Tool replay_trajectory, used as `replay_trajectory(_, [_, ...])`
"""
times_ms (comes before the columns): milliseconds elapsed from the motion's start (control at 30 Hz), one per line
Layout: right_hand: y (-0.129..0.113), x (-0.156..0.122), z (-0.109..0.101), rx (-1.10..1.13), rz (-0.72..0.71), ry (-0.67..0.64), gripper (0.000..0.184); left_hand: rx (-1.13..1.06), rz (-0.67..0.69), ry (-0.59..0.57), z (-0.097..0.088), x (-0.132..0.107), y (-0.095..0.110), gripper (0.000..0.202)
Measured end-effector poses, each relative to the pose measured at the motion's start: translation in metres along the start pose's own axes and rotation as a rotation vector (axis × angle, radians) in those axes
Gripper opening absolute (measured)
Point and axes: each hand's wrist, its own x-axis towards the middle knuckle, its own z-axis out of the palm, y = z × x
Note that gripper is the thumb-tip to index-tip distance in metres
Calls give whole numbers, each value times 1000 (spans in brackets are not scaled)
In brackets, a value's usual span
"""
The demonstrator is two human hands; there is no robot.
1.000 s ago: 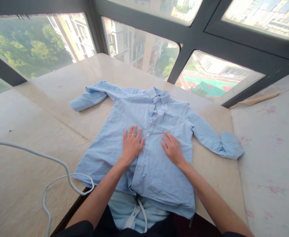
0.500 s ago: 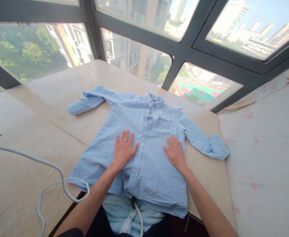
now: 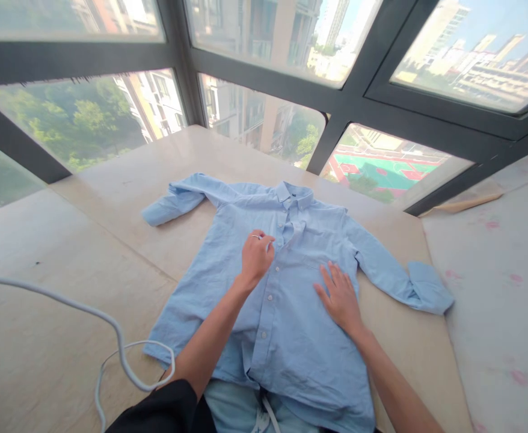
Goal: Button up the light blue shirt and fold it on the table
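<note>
A light blue button-up shirt (image 3: pixel 228 258) lies front side up, its sleeves spread to both sides. My left hand (image 3: pixel 257 255), with a ring on one finger, is over the upper front beside the row of buttons. Its fingers are curled together, and whatever may be between the fingertips is hidden. Flat on the shirt's right half, below the chest, rests my right hand (image 3: pixel 340 294) with its fingers stretched out. Around the collar (image 3: pixel 294 195) the front is creased and partly parted.
The shirt lies on a pale stone-like ledge (image 3: pixel 110 240) below dark-framed windows (image 3: pixel 264 66). A white cable (image 3: pixel 88 310) loops across the left side near my left forearm. On the right stands a wall (image 3: pixel 507 300) with flowered paper, peeling at its upper edge.
My left hand has lifted from lying flat, moved up toward the buttons and curled its fingers. My right hand stays flat on the shirt. The camera view has shifted slightly.
</note>
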Motion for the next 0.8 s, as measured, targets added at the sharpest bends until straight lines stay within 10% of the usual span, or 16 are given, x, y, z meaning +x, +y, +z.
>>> replay_trajectory(300, [-13,34,-30,589,317,331,30,-16,73,-457,15,45,-6,20])
replay_trajectory(433, [-45,74,-50,692,-29,397,19,-50,98,-485,16,52,-13,17])
replay_trajectory(567, [-62,118,-46,580,-370,192,39,-96,126,-516,16,60,-18,14])
replay_trajectory(800, [-45,152,-28,353,-468,-111,37,-246,152,-503,23,63,-28,11])
